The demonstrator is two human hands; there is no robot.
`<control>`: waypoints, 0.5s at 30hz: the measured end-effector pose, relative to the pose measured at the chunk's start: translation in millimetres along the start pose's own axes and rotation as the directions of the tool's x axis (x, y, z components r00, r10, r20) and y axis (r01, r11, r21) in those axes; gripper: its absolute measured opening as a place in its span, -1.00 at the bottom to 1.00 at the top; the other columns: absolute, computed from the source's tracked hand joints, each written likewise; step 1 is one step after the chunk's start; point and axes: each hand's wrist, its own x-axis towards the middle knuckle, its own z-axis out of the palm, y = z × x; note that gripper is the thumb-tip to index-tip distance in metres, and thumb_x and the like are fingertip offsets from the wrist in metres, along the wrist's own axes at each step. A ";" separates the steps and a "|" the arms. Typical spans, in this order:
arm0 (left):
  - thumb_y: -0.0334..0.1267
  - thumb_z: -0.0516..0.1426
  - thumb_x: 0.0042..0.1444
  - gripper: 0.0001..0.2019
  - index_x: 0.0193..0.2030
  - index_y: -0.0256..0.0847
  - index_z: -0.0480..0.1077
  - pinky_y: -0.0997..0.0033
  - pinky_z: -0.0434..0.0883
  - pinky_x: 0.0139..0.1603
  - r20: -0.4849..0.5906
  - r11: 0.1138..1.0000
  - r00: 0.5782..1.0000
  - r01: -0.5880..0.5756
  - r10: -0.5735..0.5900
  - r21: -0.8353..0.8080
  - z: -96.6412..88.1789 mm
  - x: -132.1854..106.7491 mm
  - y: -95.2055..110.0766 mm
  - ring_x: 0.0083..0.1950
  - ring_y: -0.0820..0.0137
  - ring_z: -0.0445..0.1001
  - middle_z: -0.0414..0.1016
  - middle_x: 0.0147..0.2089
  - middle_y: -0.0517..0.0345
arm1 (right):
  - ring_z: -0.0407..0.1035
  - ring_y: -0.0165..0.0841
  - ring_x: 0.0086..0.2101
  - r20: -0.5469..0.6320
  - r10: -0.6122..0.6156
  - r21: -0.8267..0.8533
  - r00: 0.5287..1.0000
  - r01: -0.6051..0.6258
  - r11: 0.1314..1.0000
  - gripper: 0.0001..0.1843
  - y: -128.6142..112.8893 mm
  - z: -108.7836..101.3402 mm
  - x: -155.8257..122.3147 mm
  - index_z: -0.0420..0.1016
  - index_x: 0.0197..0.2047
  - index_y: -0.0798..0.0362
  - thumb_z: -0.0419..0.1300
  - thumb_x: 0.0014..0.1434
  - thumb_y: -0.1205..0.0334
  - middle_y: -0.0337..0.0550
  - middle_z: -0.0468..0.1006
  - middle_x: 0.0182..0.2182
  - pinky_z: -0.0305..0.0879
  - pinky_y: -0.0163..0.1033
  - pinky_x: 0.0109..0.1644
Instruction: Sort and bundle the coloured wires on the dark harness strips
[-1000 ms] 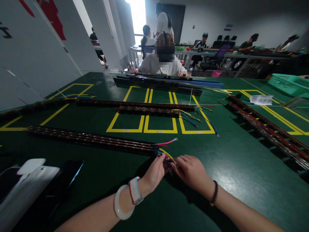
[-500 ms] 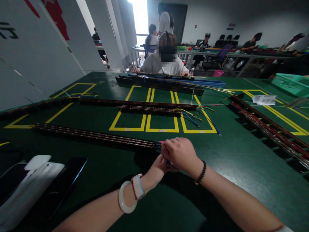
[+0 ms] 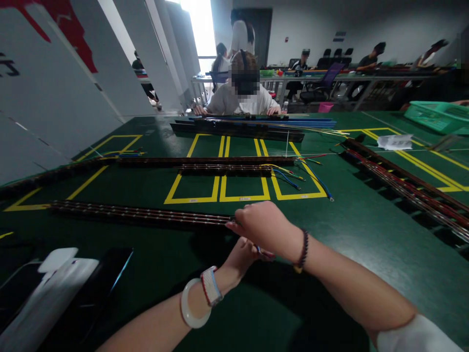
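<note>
The left hand (image 3: 244,256) closes its fingers on a blue lead (image 3: 258,250), while the right hand (image 3: 266,225), curled just above it, hides its own fingertips, so what it pinches cannot be told. At near left, a white block (image 3: 58,260) and a dark slab (image 3: 104,281) with a bright edge lie on the green table (image 3: 395,264). Beyond them, the strip of dark rods (image 3: 142,213) stretches left to right, its left end slightly farther off, its right end pointing at the hands; the right hand blocks the view of that tip. Farther back, a shorter strip (image 3: 227,169) lies parallel across yellow tape outlines (image 3: 193,200), coloured leads trailing right. At right, another strip (image 3: 403,188) runs diagonally, with white paper (image 3: 394,142) and a green basket (image 3: 436,118) beyond. At the far edge, a co-worker (image 3: 222,100) sits behind black and blue rails (image 3: 238,129).
</note>
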 end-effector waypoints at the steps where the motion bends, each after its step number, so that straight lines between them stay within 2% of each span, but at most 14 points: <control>1: -0.10 0.07 0.18 -0.75 -0.23 -0.29 0.34 0.21 0.44 -0.18 0.023 1.000 1.000 -0.004 0.004 0.000 2.0 -0.4 0.2 -0.28 0.29 0.50 0.49 -0.30 0.00 | 0.33 -0.35 -0.54 0.035 -0.024 0.088 0.999 0.021 0.996 -0.54 14.9 -3.6 -7.1 0.47 -0.47 0.13 0.05 0.22 -0.06 -0.10 0.46 -0.58 0.00 -0.31 -0.52; 3: -0.07 0.02 0.20 -0.73 -0.25 -0.28 0.28 0.16 0.44 -0.18 0.051 1.000 0.999 -0.014 0.015 -0.020 5.4 -1.9 2.4 -0.30 0.26 0.51 0.49 -0.33 -0.01 | 0.26 -0.44 -0.57 0.043 -0.050 0.329 0.998 0.033 0.944 -0.47 47.5 -1.6 -15.9 0.46 -0.43 0.10 -0.02 0.22 -0.18 -0.19 0.42 -0.58 -0.02 -0.33 -0.52; 5: -0.08 -0.03 0.24 -0.75 -0.23 -0.26 0.23 0.15 0.43 -0.15 0.041 1.000 0.999 0.004 -0.003 -0.023 8.0 -4.1 6.7 -0.28 0.27 0.52 0.50 -0.31 -0.01 | 0.21 -0.47 -0.56 -0.041 0.072 0.520 0.997 -0.040 0.854 -0.45 78.6 16.3 -15.8 0.43 -0.39 0.09 -0.10 0.25 -0.19 -0.23 0.41 -0.56 0.00 -0.34 -0.50; 6: -0.10 -0.05 0.25 -0.77 -0.23 -0.25 0.22 0.16 0.42 -0.14 0.026 1.000 0.999 0.023 -0.022 -0.010 9.3 -5.3 9.4 -0.28 0.29 0.52 0.50 -0.31 -0.01 | 0.19 -0.47 -0.55 -0.118 0.175 0.572 0.977 -0.077 0.817 -0.47 91.9 30.7 -12.8 0.41 -0.38 0.09 -0.09 0.24 -0.19 -0.24 0.39 -0.55 0.01 -0.34 -0.48; 7: -0.13 -0.07 0.27 -0.78 -0.23 -0.25 0.21 0.17 0.42 -0.14 0.015 0.999 0.999 0.039 -0.039 0.007 10.6 -6.5 12.0 -0.29 0.31 0.52 0.49 -0.31 -0.01 | 0.19 -0.46 -0.53 -0.200 0.278 0.609 0.940 -0.103 0.786 -0.49 103.1 47.3 -8.6 0.39 -0.38 0.09 -0.07 0.23 -0.18 -0.24 0.38 -0.54 0.03 -0.34 -0.46; 8: -0.14 -0.09 0.27 -0.79 -0.23 -0.25 0.20 0.18 0.42 -0.13 0.004 0.998 0.999 0.052 -0.052 0.023 11.9 -7.6 14.5 -0.29 0.33 0.52 0.49 -0.31 -0.01 | 0.20 -0.44 -0.50 -0.246 0.350 0.639 0.904 -0.120 0.760 -0.53 112.0 64.6 -3.9 0.38 -0.37 0.09 -0.03 0.22 -0.16 -0.24 0.39 -0.52 0.05 -0.34 -0.44; 9: -0.15 -0.10 0.28 -0.79 -0.23 -0.25 0.19 0.19 0.42 -0.14 -0.008 0.998 0.998 0.061 -0.060 0.035 13.1 -8.6 16.7 -0.30 0.34 0.52 0.49 -0.31 0.00 | 0.22 -0.43 -0.47 -0.254 0.381 0.664 0.889 -0.126 0.737 -0.56 118.5 81.3 0.7 0.39 -0.35 0.09 0.01 0.20 -0.14 -0.23 0.40 -0.49 0.07 -0.34 -0.42; 12: -0.15 -0.09 0.28 -0.80 -0.24 -0.24 0.19 0.20 0.42 -0.14 -0.028 0.996 0.997 0.074 -0.073 0.044 16.7 -10.7 20.4 -0.30 0.35 0.51 0.49 -0.30 0.00 | 0.26 -0.41 -0.43 -0.171 0.312 0.738 0.935 -0.088 0.669 -0.55 125.3 116.5 8.8 0.42 -0.36 0.11 -0.02 0.23 -0.11 -0.21 0.44 -0.45 0.10 -0.34 -0.37; 15: -0.13 -0.10 0.28 -0.79 -0.24 -0.23 0.17 0.24 0.42 -0.18 -0.037 0.995 0.997 0.073 -0.071 0.061 19.2 -11.3 20.7 -0.32 0.36 0.51 0.48 -0.32 0.02 | 0.23 -0.44 -0.49 -0.113 0.186 0.712 0.976 -0.050 0.700 -0.47 121.3 125.1 7.7 0.42 -0.45 0.12 -0.09 0.27 -0.11 -0.24 0.39 -0.54 0.05 -0.34 -0.39</control>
